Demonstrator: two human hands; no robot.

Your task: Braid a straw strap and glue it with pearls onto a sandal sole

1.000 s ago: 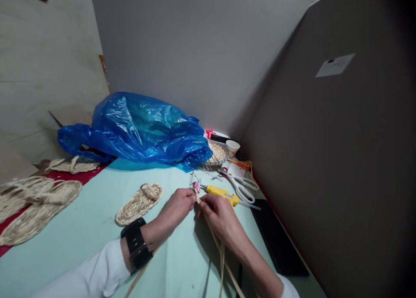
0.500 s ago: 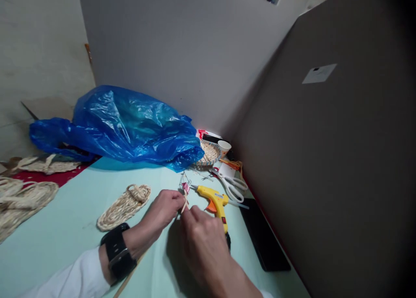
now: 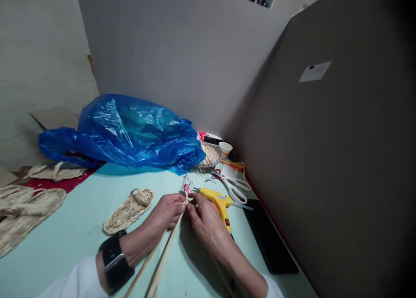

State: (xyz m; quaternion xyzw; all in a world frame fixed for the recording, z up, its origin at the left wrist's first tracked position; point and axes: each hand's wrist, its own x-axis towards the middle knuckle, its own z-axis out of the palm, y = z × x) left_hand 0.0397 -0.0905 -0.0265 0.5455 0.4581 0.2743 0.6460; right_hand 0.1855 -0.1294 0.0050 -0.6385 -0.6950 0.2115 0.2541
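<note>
Pale straw strands (image 3: pixel 166 254) run from the front edge of the table up to a short plait (image 3: pixel 186 197). The plait's far end meets a small pink piece (image 3: pixel 187 188) on a thin wire stand. My left hand (image 3: pixel 169 209), with a black band on its wrist, is closed and pinches the strands from the left. Facing it, my right hand (image 3: pixel 204 215) has its fingertips pressed onto the plait from the right. Another strand trails below my right wrist. Just beyond my right hand lies a yellow glue gun (image 3: pixel 216 197), partly covered by it.
A woven straw sole (image 3: pixel 128 211) lies left of my hands, with more woven slippers (image 3: pixel 32 211) further left. Behind sits a blue plastic bag (image 3: pixel 130 133). White-handled scissors (image 3: pixel 234 187), a shallow basket (image 3: pixel 211 156), a paper cup (image 3: pixel 225 148) and a black tablet-like slab (image 3: pixel 269 237) stand right.
My right hand has turned and shifted slightly away from me, opening the view of the strands. Long strands now show between my forearms. The whole view has tilted a little.
</note>
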